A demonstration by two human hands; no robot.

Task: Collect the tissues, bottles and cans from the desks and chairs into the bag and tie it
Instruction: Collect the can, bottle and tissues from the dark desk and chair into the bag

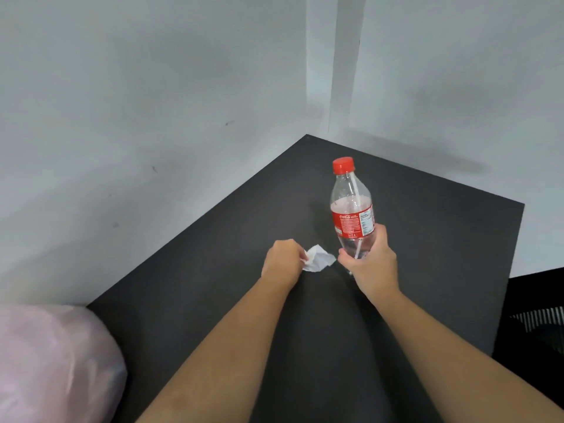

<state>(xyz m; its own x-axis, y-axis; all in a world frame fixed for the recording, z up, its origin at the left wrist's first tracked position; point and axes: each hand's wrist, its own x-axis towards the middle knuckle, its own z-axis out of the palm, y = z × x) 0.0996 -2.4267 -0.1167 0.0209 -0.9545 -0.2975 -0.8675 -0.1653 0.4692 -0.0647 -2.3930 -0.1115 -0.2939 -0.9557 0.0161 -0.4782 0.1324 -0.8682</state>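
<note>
An empty clear plastic bottle (351, 209) with a red cap and red label stands upright over the dark desk (427, 239). My right hand (370, 261) grips its lower part, fingers and thumb curled round it. A crumpled white tissue (319, 259) sits just left of the bottle, and my left hand (282, 261) pinches its left edge. A pale pink plastic bag (52, 361) bulges at the bottom left, beside the desk's near corner.
Grey partition walls (152, 102) close the desk on the left and at the back. A black mesh chair (537, 319) shows beyond the desk's right edge.
</note>
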